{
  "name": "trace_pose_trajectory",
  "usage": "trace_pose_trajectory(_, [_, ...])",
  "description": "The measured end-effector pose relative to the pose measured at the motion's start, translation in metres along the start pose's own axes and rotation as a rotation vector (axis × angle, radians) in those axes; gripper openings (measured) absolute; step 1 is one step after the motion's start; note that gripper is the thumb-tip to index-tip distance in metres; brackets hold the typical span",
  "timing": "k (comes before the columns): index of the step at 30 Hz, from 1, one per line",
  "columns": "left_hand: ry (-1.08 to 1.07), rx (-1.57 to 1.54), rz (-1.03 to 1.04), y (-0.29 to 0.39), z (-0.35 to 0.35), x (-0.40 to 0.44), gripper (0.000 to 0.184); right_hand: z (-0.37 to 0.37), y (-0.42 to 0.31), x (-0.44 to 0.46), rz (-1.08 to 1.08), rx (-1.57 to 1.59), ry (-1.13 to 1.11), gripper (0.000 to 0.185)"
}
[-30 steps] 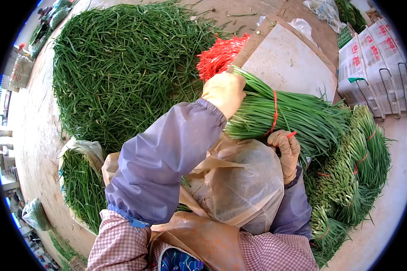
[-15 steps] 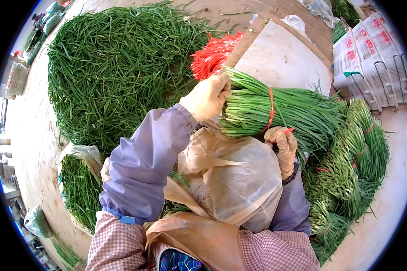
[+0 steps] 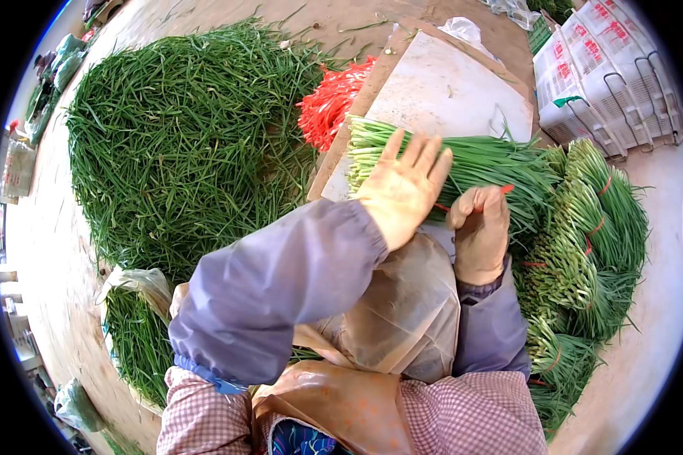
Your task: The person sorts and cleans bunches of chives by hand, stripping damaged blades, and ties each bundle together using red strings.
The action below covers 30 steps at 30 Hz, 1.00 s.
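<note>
A bunch of garlic chives (image 3: 493,163) lies across the white board (image 3: 451,87), pale cut ends to the left. My left hand (image 3: 404,186) rests flat on the stem end, fingers stretched out and holding nothing. Part of a red tie (image 3: 442,207) shows at the bunch's near edge; the rest is hidden by my left hand. Just right of it, my gloved right hand (image 3: 482,235) is closed in a pinch beside the bunch. A short red tie end (image 3: 507,189) sticks out from its fingers.
A large heap of loose garlic chives (image 3: 182,136) covers the left side. Red ties (image 3: 334,102) lie in a pile by the board. Tied bunches (image 3: 577,265) are stacked at the right, near white plastic crates (image 3: 607,76). A plastic bag (image 3: 140,284) sits at the lower left.
My left hand has let go of the stem ends, moved right and flattened on top of the bunch. My right hand has risen slightly, still with the red tie end. The view has shifted a little.
</note>
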<state>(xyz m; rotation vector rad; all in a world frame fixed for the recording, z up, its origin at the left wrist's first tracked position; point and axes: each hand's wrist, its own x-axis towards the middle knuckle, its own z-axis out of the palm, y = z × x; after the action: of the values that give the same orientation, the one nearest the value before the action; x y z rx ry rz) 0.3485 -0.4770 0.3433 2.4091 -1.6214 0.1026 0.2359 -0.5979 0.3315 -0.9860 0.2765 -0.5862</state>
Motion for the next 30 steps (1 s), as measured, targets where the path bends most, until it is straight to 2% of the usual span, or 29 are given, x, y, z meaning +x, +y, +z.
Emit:
trace_pose_trajectory(3, [0.111,0.142,-0.116,0.008,0.025,0.011,0.110,0.021,-0.017,0.013,0.000,-0.227,-0.079,0.035])
trace_pose_trajectory(6, [-0.059,0.057,-0.211,0.008,0.007,0.014,0.110,0.038,-0.022,0.007,0.104,-0.280,-0.018,0.037])
trace_pose_trajectory(7, [-0.007,0.020,-0.214,0.002,0.010,0.014,0.110,0.029,-0.022,-0.001,0.123,-0.288,-0.015,0.038])
trace_pose_trajectory(10, [0.013,0.046,-0.210,-0.011,0.030,0.026,0.106,-0.019,0.006,-0.050,0.245,-0.347,0.056,0.037])
trace_pose_trajectory(12, [-0.011,0.063,-0.200,-0.009,0.033,0.026,0.102,-0.037,0.026,-0.063,0.261,-0.312,0.159,0.033])
trace_pose_trajectory(14, [-0.024,0.057,-0.173,-0.009,0.021,0.025,0.104,-0.045,0.046,-0.054,0.379,-0.283,0.151,0.026])
trace_pose_trajectory(18, [-0.383,0.041,-0.125,-0.015,-0.021,0.035,0.114,-0.026,0.041,-0.033,0.546,-0.350,0.065,0.012])
trace_pose_trajectory(19, [-0.423,-0.015,-0.121,-0.019,-0.030,0.039,0.116,-0.035,0.050,-0.028,0.522,-0.404,-0.016,0.018])
trace_pose_trajectory(22, [-0.369,0.025,-0.098,-0.023,-0.024,0.059,0.120,-0.036,0.044,-0.017,0.549,-0.435,-0.086,0.021])
trace_pose_trajectory(23, [-0.309,-0.022,-0.077,-0.025,-0.012,0.061,0.116,-0.035,0.042,-0.009,0.650,-0.570,-0.008,0.024])
trace_pose_trajectory(26, [-0.571,-0.306,-0.125,-0.037,-0.015,0.071,0.106,-0.051,0.051,0.010,0.626,-0.787,-0.033,0.016])
trace_pose_trajectory(27, [-0.425,-0.313,-0.082,-0.039,-0.010,0.063,0.098,-0.061,0.062,0.009,0.469,-0.797,-0.097,0.019])
trace_pose_trajectory(28, [-0.418,-0.348,-0.074,-0.039,-0.012,0.056,0.100,-0.056,0.061,0.006,0.281,-0.919,-0.089,0.019])
trace_pose_trajectory(30, [-0.232,-0.451,-0.027,-0.042,-0.017,0.032,0.103,-0.038,0.056,-0.001,-0.109,-1.123,-0.086,0.019])
